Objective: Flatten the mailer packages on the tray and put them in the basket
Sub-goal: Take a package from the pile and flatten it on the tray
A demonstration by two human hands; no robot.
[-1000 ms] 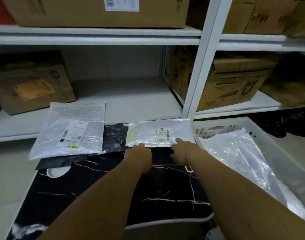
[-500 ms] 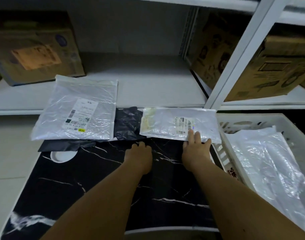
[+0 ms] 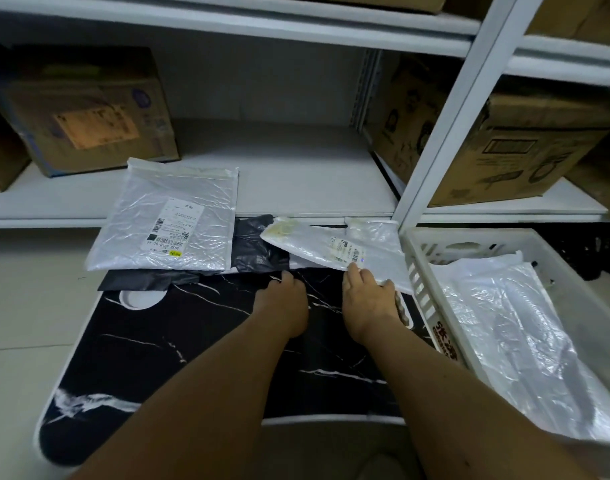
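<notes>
A black marble-patterned tray lies on the floor in front of me. At its far edge lie a large white mailer with a label and a crumpled black mailer partly under it. My right hand pinches the near edge of a small white labelled mailer, which is tilted, its left end raised. Another white mailer shows beneath it. My left hand rests on the tray with fingers loosely bent, holding nothing, beside the black mailer. The white basket stands at the right with flat white mailers inside.
White metal shelving runs behind the tray, its upright post just behind the basket. Cardboard boxes sit on the low shelf at left and right. Pale floor tiles lie left of the tray.
My right hand has gone from lying flat on the small white mailer to gripping its near edge and lifting it askew. My left hand stays put on the tray.
</notes>
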